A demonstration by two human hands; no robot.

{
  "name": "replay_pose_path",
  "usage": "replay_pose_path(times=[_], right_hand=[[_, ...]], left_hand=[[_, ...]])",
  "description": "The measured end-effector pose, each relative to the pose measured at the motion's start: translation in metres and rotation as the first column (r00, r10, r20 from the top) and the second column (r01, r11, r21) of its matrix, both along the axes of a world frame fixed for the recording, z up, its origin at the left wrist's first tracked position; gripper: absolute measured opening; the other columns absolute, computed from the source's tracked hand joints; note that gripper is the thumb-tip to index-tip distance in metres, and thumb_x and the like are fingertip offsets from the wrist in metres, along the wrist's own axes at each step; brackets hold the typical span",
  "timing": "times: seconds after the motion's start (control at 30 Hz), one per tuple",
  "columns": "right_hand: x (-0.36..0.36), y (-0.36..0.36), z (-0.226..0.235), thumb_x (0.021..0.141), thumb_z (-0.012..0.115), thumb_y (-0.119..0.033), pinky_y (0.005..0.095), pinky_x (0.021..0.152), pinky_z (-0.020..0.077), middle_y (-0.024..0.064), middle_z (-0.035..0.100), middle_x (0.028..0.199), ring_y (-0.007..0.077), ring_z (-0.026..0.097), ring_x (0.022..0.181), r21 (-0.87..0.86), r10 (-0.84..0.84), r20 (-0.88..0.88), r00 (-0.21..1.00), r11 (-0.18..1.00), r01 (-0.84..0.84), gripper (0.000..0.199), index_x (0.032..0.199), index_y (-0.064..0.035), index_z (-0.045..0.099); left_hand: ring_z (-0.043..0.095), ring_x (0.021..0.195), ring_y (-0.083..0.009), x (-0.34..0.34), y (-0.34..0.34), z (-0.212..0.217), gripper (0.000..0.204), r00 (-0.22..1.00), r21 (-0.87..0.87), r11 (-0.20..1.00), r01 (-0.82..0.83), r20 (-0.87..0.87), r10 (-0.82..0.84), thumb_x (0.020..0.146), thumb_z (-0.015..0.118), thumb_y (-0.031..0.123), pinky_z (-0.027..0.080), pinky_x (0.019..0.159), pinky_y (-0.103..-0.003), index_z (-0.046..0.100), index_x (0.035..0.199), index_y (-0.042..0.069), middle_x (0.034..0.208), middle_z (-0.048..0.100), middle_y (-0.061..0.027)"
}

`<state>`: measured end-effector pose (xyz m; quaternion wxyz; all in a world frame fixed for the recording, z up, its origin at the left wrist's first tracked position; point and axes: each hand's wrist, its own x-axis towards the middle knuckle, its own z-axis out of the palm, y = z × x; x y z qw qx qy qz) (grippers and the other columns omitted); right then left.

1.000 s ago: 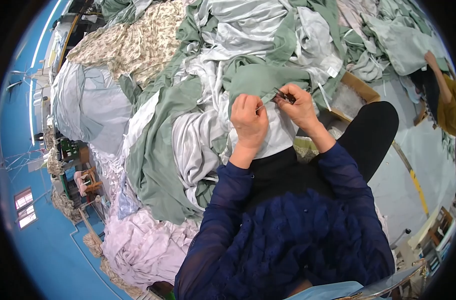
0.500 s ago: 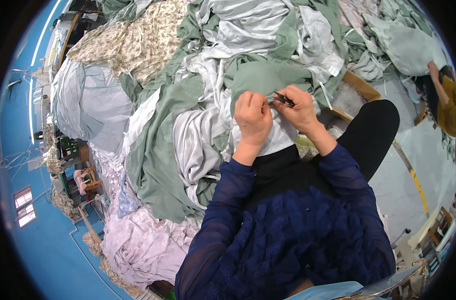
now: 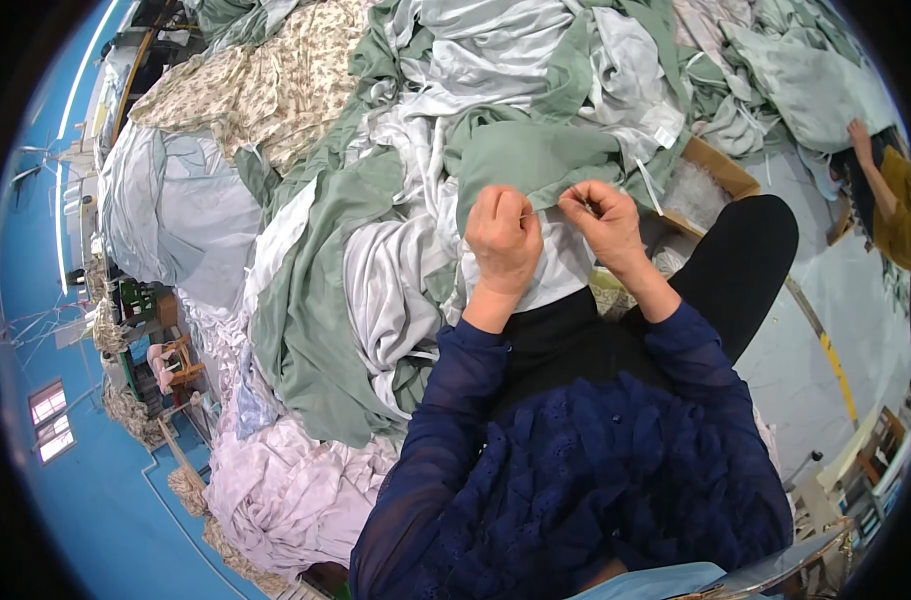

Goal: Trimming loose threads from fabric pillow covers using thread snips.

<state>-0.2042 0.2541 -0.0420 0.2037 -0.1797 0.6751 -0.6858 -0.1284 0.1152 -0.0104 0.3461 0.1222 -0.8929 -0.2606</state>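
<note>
The left hand is closed, its fingers curled in toward the palm and the thumb drawn up beside them, back of the hand uppermost; it sits at the near left edge of the green cloth, which spreads just beyond both hands; the right hand is nearly closed in a pinch, thumb and forefinger meeting at the cloth's near edge just beside the left hand, the two apart; what lies between either set of fingertips is too small to tell (something thin and dark shows faintly at the right ones); white cloth hangs below the hands onto the black trousers; far right of the hands stands an open cardboard box; to the left are heaped grey-white cloth and, farther off, floral cloth; at the far right a co-worker's hand touches pale green cloth.
</note>
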Motion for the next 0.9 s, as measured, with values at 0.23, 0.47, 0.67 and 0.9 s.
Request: replay_pose_path(times=[0.23,0.47,0.67,0.9], right_hand=[[0.010,-0.004,0.007,0.086,0.070,-0.004,0.0181,0.062,0.0409,-0.0045,0.062,0.081,0.0013,0.051,0.070,-0.089,-0.056,0.098,0.994,0.994,0.065,0.010,0.094,0.0001,0.067],[0.002,-0.005,0.015,0.081,0.072,-0.006,0.0226,0.057,0.0419,0.0017,0.065,0.077,0.0051,0.055,0.066,0.101,-0.050,-0.132,0.990,0.993,0.064,0.013,0.090,0.0019,0.069],[0.000,-0.009,0.013,0.074,0.072,-0.006,0.0275,0.056,0.0438,0.0085,0.064,0.070,0.0133,0.058,0.061,0.202,-0.027,-0.294,0.955,0.975,0.090,0.013,0.085,0.0002,0.068],[-0.005,-0.005,-0.002,0.080,0.068,-0.005,0.0217,0.055,0.0398,-0.0023,0.063,0.070,0.0029,0.052,0.063,0.141,-0.028,0.145,0.989,0.990,0.007,0.008,0.083,0.0017,0.067]], left_hand=[[0.056,0.064,-0.0307,-0.001,0.004,0.003,0.025,1.000,0.004,1.000,0.023,0.008,-0.023,0.061,0.066,-0.007,0.044,0.056,-0.040,0.048,0.074,0.005,0.074,0.053,-0.0089],[0.056,0.060,-0.0303,-0.002,0.004,0.002,0.025,0.998,-0.038,0.997,0.065,-0.006,-0.066,0.060,0.062,-0.011,0.044,0.053,-0.037,0.048,0.073,0.005,0.073,0.057,-0.0092],[0.058,0.064,-0.0301,-0.004,0.007,0.000,0.021,0.996,-0.100,0.991,0.090,0.004,-0.090,0.062,0.062,-0.007,0.046,0.055,-0.040,0.049,0.072,0.006,0.074,0.056,-0.0089],[0.057,0.061,-0.0301,-0.004,0.007,0.000,0.022,0.995,-0.073,0.992,0.099,0.017,-0.098,0.060,0.060,-0.009,0.045,0.053,-0.039,0.048,0.071,0.005,0.074,0.056,-0.0091]])
